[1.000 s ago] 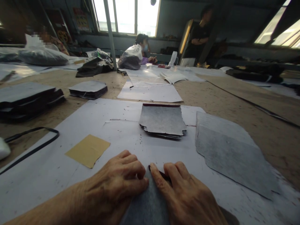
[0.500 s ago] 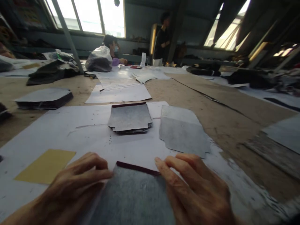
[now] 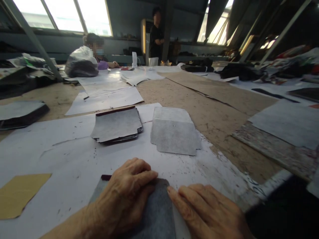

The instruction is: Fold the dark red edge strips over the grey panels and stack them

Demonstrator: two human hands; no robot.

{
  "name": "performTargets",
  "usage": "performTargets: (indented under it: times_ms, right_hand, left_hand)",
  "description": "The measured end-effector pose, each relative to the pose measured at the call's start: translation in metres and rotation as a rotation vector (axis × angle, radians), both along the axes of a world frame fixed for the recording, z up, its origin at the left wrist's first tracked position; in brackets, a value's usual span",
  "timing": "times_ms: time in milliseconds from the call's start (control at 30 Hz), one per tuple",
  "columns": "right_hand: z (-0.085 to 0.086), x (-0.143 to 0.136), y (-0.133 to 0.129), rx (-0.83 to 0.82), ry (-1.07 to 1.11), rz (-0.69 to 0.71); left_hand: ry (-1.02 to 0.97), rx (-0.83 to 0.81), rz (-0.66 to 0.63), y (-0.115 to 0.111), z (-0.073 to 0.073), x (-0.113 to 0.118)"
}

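Near edge of the tabletop (image 3: 211, 116): a grey sheet (image 3: 160, 209) lies on white paper (image 3: 74, 162), directly under the worker's two hands. Dark red strip (image 3: 106, 177) shows at the sheet's upper left. Left hand (image 3: 127, 192) lies across the sheet, fingers bent and bunched, tips by its top edge; cannot tell whether they pinch it. Right hand (image 3: 206, 209) at the sheet's right edge, fingers stretched forward and close together, index tip at the upper right corner; thumb hidden, so a pinch cannot be told. Beyond the hands, a low stack of grey pieces (image 3: 116, 124), top one red-edged; just right of it, a loose grey piece (image 3: 175, 132) lying flat. Tan square (image 3: 22, 196) at far left of the paper. Across the tabletop, a masked co-worker (image 3: 99, 53) sits beside a filled plastic bag (image 3: 81, 63).
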State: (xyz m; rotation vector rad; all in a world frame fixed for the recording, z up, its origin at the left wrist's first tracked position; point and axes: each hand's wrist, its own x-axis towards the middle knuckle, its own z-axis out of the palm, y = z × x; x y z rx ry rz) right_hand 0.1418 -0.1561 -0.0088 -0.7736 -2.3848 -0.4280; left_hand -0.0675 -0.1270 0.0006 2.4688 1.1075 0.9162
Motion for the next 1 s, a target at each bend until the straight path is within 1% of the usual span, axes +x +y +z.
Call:
performTargets:
  times_ms: [100, 167, 233, 367, 533, 700, 767, 867, 933, 1000]
  right_hand:
    - [-0.002, -0.001, 0.0, -0.001, 0.014, -0.03]
    - [-0.004, -0.002, 0.001, -0.039, 0.035, -0.046]
    - [-0.005, -0.003, 0.002, -0.092, 0.041, -0.062]
    - [-0.004, -0.004, 0.003, -0.123, 0.059, -0.062]
    - [-0.004, -0.003, 0.003, -0.151, 0.047, -0.06]
    - [-0.004, -0.004, 0.004, -0.158, 0.029, -0.061]
    - [-0.004, -0.005, 0.005, -0.152, 0.033, -0.065]
    - [-0.006, -0.004, 0.005, -0.156, 0.057, -0.058]
    - [-0.007, -0.001, 0.005, -0.187, 0.112, -0.037]
    - [-0.007, 0.002, 0.005, -0.252, 0.196, -0.018]
  left_hand:
    - [-0.012, 0.049, -0.018, 0.0, -0.005, 0.001]
    - [-0.011, 0.091, -0.053, -0.001, -0.007, -0.001]
    - [-0.004, 0.129, -0.098, -0.001, -0.007, -0.002]
    - [0.06, 0.161, -0.159, -0.001, -0.005, -0.004]
    - [0.213, 0.128, -0.195, -0.002, 0.006, -0.003]
    - [0.271, 0.057, -0.226, -0.003, 0.014, -0.002]
    - [0.315, 0.029, -0.246, -0.002, 0.014, -0.002]
    - [0.344, 0.034, -0.262, -0.001, 0.013, -0.004]
    - [0.34, 0.041, -0.254, -0.002, 0.011, -0.004]
    - [0.333, 0.045, -0.241, -0.003, 0.01, -0.005]
